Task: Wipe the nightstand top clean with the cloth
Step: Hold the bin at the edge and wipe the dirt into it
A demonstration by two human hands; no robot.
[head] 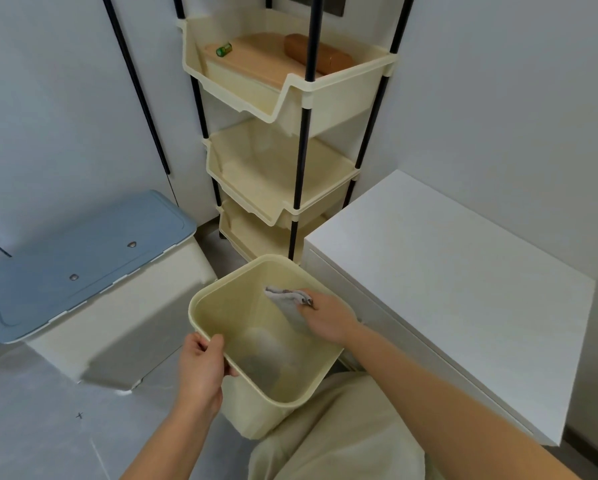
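Here the right hand [328,318] is pinching the cloth [289,306] over the cream bin [204,308], while the left hand [204,363] is gripping the bin's rim. The nightstand top [464,289] is lying just to the right, nearer the right hand.

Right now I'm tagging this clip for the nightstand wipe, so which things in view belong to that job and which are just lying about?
Belongs to the job:
- cloth, held in the right hand
- white nightstand

Just lying about:
- cream bin, its rim gripped by the left hand
- tiered rack
- blue-lidded box
- green battery
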